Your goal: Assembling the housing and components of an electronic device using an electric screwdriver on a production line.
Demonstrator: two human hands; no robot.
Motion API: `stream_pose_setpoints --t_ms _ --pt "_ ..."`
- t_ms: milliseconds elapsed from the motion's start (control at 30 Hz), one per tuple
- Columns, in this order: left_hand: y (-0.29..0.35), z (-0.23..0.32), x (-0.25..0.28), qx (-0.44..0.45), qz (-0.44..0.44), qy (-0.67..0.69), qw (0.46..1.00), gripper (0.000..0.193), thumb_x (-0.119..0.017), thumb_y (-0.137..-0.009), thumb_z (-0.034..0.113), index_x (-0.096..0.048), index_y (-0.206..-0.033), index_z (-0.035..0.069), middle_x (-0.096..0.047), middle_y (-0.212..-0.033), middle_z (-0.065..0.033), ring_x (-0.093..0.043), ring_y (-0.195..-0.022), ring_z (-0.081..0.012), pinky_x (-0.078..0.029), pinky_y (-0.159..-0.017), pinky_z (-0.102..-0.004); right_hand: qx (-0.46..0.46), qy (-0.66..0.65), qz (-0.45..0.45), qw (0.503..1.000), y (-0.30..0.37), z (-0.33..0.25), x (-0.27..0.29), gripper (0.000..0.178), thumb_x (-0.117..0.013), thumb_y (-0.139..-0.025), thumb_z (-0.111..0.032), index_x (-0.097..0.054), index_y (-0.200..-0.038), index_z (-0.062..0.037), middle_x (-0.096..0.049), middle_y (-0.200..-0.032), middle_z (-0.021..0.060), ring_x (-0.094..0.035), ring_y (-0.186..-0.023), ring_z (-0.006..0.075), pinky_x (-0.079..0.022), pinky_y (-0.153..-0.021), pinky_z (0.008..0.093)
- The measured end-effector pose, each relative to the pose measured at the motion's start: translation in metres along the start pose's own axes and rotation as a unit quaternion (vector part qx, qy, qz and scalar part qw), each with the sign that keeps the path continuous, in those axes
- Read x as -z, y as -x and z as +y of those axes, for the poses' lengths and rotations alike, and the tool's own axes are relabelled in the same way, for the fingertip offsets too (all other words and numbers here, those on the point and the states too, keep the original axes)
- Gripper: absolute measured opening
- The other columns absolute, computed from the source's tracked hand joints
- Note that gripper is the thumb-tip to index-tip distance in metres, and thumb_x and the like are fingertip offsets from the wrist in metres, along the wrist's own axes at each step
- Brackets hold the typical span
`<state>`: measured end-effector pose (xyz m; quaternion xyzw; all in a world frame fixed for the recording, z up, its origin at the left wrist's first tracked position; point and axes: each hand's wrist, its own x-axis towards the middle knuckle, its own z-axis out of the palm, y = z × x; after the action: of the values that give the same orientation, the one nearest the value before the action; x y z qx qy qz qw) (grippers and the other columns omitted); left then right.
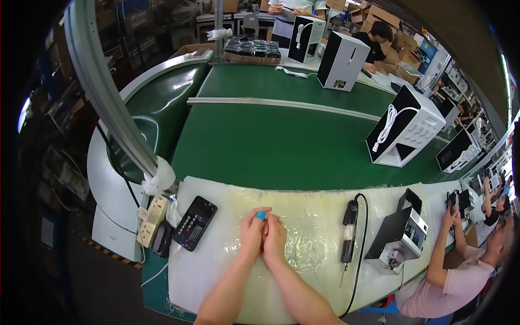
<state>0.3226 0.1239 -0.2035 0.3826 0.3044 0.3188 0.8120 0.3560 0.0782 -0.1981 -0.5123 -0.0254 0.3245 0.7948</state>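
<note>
Over pale sheeting (216, 273), left hand (251, 232), right hand (275, 237) clasped together, contents hidden, lettered phone (195, 223)

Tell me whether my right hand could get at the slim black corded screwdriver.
Probably yes: the right hand is clasped with the left hand, but only pale, plastic-covered worktop lies between it and the screwdriver.

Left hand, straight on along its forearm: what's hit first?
Likely the right hand, since the left hand is clasped with it. Beyond, the line seems to run over the pale mat toward the green conveyor belt; height is unclear.
</note>
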Motion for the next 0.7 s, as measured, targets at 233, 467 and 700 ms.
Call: stream_pose_setpoints --t_ms 233,467,700 --pt "-0.001 0.008 -0.006 0.031 0.035 0.032 0.998 0.023 -0.046 -0.094 0.013 -0.056 -0.108 -0.003 -0.065 -0.087 -0.0179 -0.067 -0.077 -0.0281 -0.055 -0.071 -0.0346 -0.044 -0.012 -0.015 0.999 0.004 0.0 0.005 0.046 -0.045 -0.101 -0.03 -0.047 -0.06 -0.0097 -0.045 -0.057 -0.0031 -0.04 -0.049 0.0044 -0.03 -0.043 0.0213" --pt "0.001 0.009 -0.01 0.016 0.049 0.065 0.997 0.019 -0.047 -0.093 0.009 -0.059 -0.104 -0.002 -0.065 -0.085 -0.012 -0.066 -0.076 -0.0214 -0.053 -0.066 -0.0287 -0.018 -0.022 -0.014 0.999 0.004 0.005 0.003 0.048 -0.046 -0.101 -0.032 -0.046 -0.059 -0.0096 -0.047 -0.058 -0.0021 -0.041 -0.05 0.0051 -0.032 -0.045 0.0217" --pt "-0.006 -0.006 -0.01 -0.072 0.062 -0.048 0.994 0.018 -0.046 -0.09 0.004 -0.062 -0.098 -0.001 -0.065 -0.083 -0.0089 -0.058 -0.067 -0.0112 -0.048 -0.058 -0.0233 0.097 0.036 0.001 0.995 -0.004 0.007 0.005 0.045 -0.045 -0.101 -0.029 -0.046 -0.062 -0.0063 -0.051 -0.062 -0.0012 -0.043 -0.057 0.0061 -0.035 -0.051 0.0241"
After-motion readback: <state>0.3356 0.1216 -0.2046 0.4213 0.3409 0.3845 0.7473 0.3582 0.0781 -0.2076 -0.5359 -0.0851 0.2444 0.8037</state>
